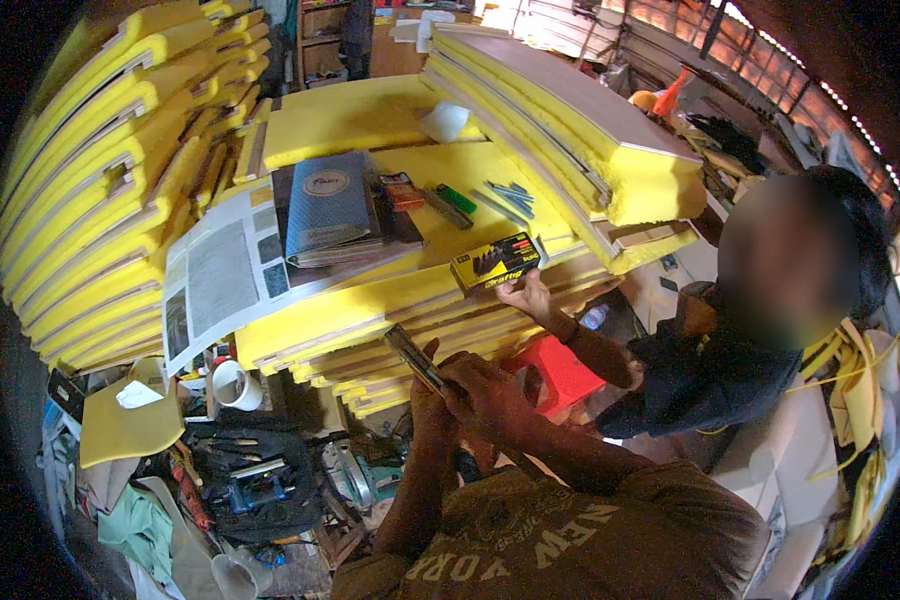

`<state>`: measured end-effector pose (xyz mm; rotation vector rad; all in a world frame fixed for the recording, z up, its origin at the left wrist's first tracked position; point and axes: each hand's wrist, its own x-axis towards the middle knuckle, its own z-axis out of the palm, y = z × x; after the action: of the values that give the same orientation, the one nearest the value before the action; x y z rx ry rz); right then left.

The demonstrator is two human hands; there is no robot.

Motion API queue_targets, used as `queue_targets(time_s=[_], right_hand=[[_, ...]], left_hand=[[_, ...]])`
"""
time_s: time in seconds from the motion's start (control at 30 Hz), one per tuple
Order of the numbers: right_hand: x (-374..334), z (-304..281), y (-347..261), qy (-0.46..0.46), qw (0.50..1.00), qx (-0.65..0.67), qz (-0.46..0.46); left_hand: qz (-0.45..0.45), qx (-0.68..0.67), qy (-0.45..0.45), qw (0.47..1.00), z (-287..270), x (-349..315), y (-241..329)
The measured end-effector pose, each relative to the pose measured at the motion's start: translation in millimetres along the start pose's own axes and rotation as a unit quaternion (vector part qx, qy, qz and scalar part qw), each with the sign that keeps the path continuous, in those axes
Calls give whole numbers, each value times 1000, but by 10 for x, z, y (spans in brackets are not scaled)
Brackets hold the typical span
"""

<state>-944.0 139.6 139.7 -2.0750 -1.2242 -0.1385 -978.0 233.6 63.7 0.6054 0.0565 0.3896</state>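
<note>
My left hand (429,410) and my right hand (480,393) are close together in front of my chest. Both are closed around a narrow, dark bar with light edges (413,357), which sticks up and to the left out of my fingers. Its exact kind is not clear. My right hand overlaps part of my left. Just beyond, a co-worker's hand (532,300) holds a yellow and black cardboard box (495,262) above the edge of the yellow foam panels (450,165).
A blue notebook (330,212) lies beside a large printed sheet (222,262), a small red box (401,193) and several blue sticks (510,198). Foam-covered boards (120,190) are stacked left. Tools (255,488) lie below; a red object (558,374) stands near my right arm.
</note>
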Motion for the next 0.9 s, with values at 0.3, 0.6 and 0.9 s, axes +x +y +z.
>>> queue_targets(time_s=[0.3,0.6,0.9], right_hand=[[-39,-52,-79,32,996,-9,80],[-54,-5,-72,69,993,-36,86],[-90,62,-2,77,994,4,74]], left_hand=[[-56,20,-34,998,-76,105,-93],[-72,79,-42,993,-13,137,-69],[-84,73,-46,993,-228,195,-190]])
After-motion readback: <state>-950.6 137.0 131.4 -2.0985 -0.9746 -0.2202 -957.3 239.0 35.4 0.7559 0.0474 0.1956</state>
